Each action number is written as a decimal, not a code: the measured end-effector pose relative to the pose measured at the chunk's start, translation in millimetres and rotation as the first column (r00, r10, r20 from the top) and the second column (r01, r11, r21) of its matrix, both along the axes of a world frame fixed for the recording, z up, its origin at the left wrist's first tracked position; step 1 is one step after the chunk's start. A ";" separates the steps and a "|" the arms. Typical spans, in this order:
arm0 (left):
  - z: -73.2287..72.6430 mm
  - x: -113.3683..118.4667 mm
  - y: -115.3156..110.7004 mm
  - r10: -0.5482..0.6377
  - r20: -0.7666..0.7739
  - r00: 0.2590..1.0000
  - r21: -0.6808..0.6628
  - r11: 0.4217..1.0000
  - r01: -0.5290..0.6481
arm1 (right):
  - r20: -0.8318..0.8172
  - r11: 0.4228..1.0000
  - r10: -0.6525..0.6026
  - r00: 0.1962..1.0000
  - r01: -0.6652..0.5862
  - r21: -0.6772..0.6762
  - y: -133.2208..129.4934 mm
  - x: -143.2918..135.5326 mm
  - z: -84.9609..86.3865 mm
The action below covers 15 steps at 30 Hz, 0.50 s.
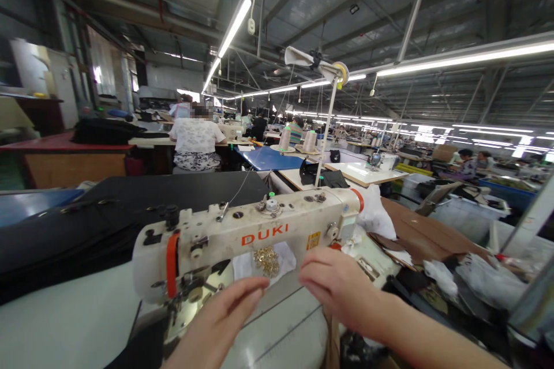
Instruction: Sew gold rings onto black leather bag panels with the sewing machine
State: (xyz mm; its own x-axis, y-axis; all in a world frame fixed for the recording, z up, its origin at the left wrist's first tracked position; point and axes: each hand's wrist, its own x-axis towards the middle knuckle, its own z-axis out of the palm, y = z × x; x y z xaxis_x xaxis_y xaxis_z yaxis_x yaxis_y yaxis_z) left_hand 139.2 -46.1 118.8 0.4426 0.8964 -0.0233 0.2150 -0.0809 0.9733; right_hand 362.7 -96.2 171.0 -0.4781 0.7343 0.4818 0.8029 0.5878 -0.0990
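In front of the sewing machine (264,233), my left hand (216,323) reaches in from below with its fingers stretched out to the right. Nothing shows in it. My right hand (337,288) hovers over the right side of the machine bed (281,340), its fingers loosely bent toward the left hand. No thing is visible in its fingers, though its palm side is hidden. Between and behind the hands, a heap of gold-coloured metal rings or buckles (266,261) lies on a white cloth or bag (285,259). Dark material (147,343) lies left of my left wrist.
Black material (173,190) spreads behind the machine. To the right lie brown sheets (433,230) and crumpled clear plastic (489,277). A thread stand (328,132) rises behind the machine. A person in a white patterned top (197,138) sits further ahead, back turned.
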 end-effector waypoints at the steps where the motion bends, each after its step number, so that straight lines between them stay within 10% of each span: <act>1: 8.2 16.9 5.0 -0.019 0.105 0.994 -0.097 0.995 0.029 | 0.020 1.000 0.021 1.000 -0.021 -0.016 -8.4 -5.5 -6.7; 6: 21.4 78.4 11.2 -0.060 0.500 0.864 -0.433 0.847 0.309 | -0.024 0.988 0.112 0.993 -0.114 -0.104 -34.0 -11.5 -21.7; 10: 12.8 81.6 9.8 0.006 0.479 0.878 -0.363 0.912 0.191 | -0.405 0.966 -0.075 0.911 -0.034 -0.255 -24.0 13.7 -23.2; 13: -1.6 73.4 4.5 -0.053 0.381 0.923 -0.285 0.943 0.172 | -0.695 0.860 -0.455 0.557 0.072 -0.506 10.6 31.0 -18.6; 15: -16.4 66.9 -1.4 -0.115 0.306 0.945 -0.253 0.947 0.198 | -0.768 0.765 -0.601 0.222 -0.121 -0.633 38.5 34.5 -11.7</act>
